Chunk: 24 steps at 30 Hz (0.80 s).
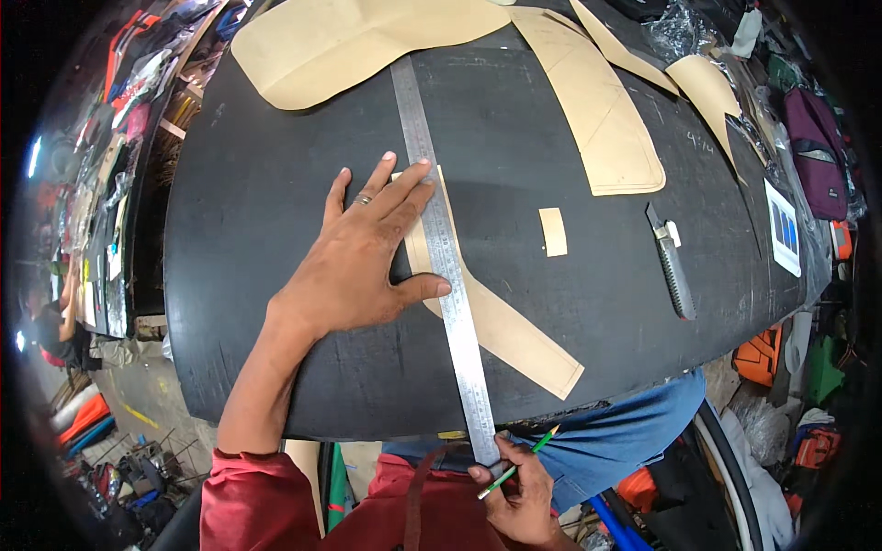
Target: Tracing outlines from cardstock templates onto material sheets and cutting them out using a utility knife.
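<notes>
A long steel ruler [464,354] lies across the black table over a bent tan card pattern piece [524,340] with lines drawn along its edges. My left hand [354,248] is spread out, fingers apart, pressing on the ruler and the card; a ring shows on one finger. At the table's near edge, my right hand [522,491] pinches the ruler's near end. A green pencil [544,443] is also held between its fingers, pointing up to the right. The ruler's far end reaches a large tan card sheet [340,46].
A utility knife [673,266] and a small card rectangle [553,231] lie right of the ruler on the black table [257,184]. A long card piece [616,138] and curled card [703,83] are farther back. A white card [783,228] and purple bag [816,151] are at the right.
</notes>
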### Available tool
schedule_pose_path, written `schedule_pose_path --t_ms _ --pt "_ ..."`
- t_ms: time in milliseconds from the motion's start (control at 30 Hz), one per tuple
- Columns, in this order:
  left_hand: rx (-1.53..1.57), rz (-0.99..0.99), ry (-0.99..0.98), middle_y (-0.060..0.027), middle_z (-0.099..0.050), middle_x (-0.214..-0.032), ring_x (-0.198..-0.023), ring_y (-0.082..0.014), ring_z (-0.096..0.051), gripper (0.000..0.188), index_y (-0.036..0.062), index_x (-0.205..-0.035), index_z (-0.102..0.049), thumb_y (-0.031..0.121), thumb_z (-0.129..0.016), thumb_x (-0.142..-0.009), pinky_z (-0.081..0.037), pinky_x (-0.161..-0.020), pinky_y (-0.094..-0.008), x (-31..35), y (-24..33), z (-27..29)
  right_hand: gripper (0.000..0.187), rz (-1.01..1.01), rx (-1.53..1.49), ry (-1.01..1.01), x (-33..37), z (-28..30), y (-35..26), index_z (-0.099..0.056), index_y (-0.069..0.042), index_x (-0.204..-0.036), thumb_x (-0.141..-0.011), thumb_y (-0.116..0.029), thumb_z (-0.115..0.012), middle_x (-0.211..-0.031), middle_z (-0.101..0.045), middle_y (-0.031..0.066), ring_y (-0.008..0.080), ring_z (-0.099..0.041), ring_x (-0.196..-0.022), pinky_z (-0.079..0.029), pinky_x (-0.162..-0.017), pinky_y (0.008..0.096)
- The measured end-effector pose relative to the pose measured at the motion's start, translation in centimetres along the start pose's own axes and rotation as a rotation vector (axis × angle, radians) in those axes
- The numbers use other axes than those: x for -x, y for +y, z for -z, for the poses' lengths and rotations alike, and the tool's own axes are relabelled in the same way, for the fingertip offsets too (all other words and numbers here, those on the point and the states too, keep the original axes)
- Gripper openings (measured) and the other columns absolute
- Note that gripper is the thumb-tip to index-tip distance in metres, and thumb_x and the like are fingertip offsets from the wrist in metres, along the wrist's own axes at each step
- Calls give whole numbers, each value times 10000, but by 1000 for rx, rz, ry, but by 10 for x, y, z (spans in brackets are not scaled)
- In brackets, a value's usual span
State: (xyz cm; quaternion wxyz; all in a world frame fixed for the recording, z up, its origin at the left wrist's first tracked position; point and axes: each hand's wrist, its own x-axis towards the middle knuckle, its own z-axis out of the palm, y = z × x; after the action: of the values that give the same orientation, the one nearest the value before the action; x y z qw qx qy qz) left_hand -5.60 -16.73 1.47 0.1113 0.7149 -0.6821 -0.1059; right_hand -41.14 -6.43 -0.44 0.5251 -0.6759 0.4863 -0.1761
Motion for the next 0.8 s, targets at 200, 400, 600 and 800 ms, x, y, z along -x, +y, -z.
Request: schedule_pose_path --t_ms 200,400,600,800 --pt "-22 43 5 -119 -280 -1799 -1688 -338 -180 1141 51 -1663 -438 646 -875 -792 -86 -1352 -615 0 0 -7 486 15 76 -51 -6 6 -1 -631 35 -1398 -995 -180 -799 -1030 -725 170 244 -709 -875 -573 -790 385" --pt "-27 37 16 -184 -288 -1784 -1685 -365 -171 1147 19 -1653 -441 694 -839 -814 -71 -1357 -615 -5 3 -13 656 360 373 136 -25 43 0 -491 52 -1538 -1131 -457 -568 -1043 -745 173 267 -726 -895 -543 -908 408" --pt "-49 55 3 -195 -274 -1788 -1689 -367 -149 1131 19 -1658 -434 687 -824 -833 -64 -1359 -605 -1 3 -6 470 376 149 271 -83 77 -20 -597 35 -1416 -1192 -344 -430 -1008 -603 84 104 -482 -738 -399 -691 282" --pt "-39 47 10 -171 -264 -1798 -1690 -360 -156 1119 40 -1668 -424 644 -847 -827 -84 -1353 -605 -5 4 -8 150 344 -24 309 -125 44 -41 -649 28 -1191 -1060 -44 -642 -971 -701 108 161 -653 -833 -518 -762 295"
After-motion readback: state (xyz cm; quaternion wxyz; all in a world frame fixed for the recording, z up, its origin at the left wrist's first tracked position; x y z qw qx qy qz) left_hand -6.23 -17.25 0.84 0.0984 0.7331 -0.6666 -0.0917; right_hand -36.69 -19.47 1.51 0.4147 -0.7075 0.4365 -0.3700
